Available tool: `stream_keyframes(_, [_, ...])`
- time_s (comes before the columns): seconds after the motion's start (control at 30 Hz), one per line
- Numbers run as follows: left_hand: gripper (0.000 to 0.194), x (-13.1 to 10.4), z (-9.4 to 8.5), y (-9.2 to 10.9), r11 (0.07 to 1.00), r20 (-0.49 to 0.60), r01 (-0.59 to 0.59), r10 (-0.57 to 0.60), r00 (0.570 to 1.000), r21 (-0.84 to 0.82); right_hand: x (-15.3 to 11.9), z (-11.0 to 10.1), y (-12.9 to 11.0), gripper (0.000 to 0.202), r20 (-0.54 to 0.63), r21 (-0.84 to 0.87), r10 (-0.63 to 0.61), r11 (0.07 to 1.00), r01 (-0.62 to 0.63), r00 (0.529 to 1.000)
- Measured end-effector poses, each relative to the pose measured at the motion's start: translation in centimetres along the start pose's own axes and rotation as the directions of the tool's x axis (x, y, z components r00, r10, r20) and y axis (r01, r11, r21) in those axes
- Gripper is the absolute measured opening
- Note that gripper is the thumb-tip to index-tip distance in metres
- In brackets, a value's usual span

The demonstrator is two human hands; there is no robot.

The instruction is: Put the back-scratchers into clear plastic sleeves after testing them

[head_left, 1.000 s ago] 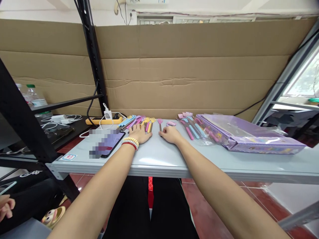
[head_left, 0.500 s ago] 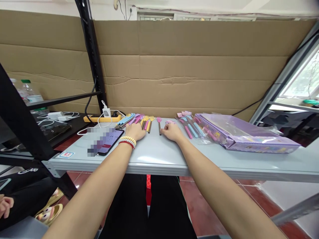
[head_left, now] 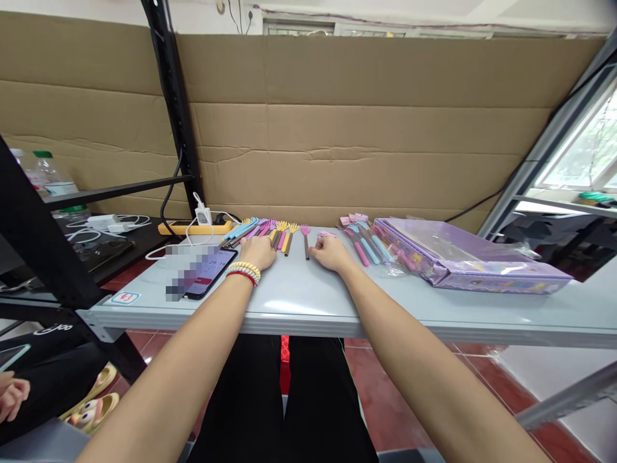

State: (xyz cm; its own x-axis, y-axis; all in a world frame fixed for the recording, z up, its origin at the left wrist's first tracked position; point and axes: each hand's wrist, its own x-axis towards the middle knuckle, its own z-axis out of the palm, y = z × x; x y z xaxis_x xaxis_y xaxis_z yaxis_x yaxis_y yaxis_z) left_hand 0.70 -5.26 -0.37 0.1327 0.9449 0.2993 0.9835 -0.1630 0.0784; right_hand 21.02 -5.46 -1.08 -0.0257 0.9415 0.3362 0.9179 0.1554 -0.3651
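Observation:
My left hand [head_left: 259, 252], with beaded bands at the wrist, rests on the grey table at the near side of a row of fork-shaped pens [head_left: 245, 229] in blue, pink and yellow. Its fingers are curled and their tips are hidden. Right of it, a single pink-topped fork pen [head_left: 305, 242] with a dark handle lies apart. My right hand [head_left: 330, 252] is curled on the table just right of that pen; what its fingers hold, if anything, is too small to tell. Packaged pink and blue fork pens [head_left: 369, 242] lie further right.
A purple box [head_left: 472, 254] covers the table's right part. On the left are a phone [head_left: 212, 273], a white charger [head_left: 203, 215] with cable and a yellow power strip [head_left: 216, 228]. Cardboard [head_left: 308, 128] stands behind. A person's hand [head_left: 13, 397] shows at lower left.
The whole view has shifted slightly. My left hand has moved a little away from the yellow pens; more of them shows. My right hand stays beside the single pen.

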Motion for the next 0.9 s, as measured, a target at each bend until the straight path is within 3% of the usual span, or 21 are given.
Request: stream_keyframes(0.9, [0.041, -0.08, 0.09, 0.03, 0.998, 0.056, 0.021, -0.018, 0.998, -0.052, 0.02, 0.07, 0.05, 0.019, 0.017, 0.011, -0.019, 1.0, 0.019, 1.0])
